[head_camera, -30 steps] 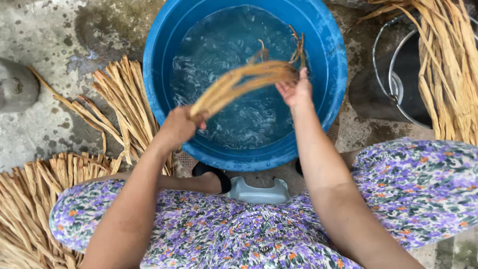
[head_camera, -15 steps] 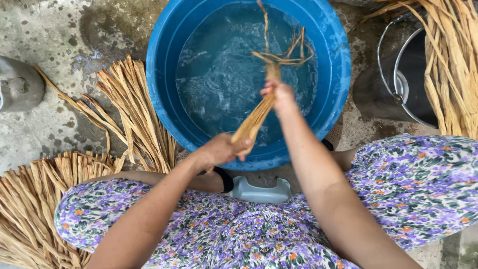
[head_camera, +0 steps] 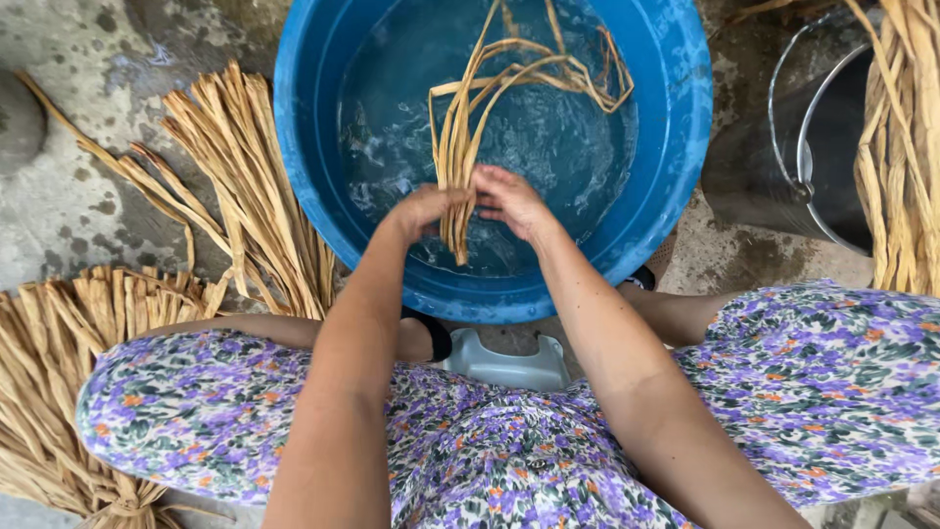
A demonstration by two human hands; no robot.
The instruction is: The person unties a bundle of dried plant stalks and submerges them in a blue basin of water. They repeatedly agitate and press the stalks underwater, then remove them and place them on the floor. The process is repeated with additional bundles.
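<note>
A big round blue tub [head_camera: 676, 196] holds rippling water. Over its near side, my left hand [head_camera: 423, 212] and my right hand [head_camera: 511, 198] meet and both clasp a bunch of wet tan fibre strips [head_camera: 460, 137]. The strips run away from me across the water and loop toward the tub's far right wall. Their near ends hang a little below my hands.
Dry tan strips [head_camera: 230, 167] lie fanned on the concrete left of the tub, with a larger bundle [head_camera: 59, 353] at lower left. A dark metal bucket [head_camera: 813, 147] stands right, more strips [head_camera: 906, 137] draped over it. A grey low stool [head_camera: 504, 364] sits beneath me.
My hands have come together over the tub's near side. The bunch swung from lying sideways between them to pointing away from me, its far ends spreading in the water.
</note>
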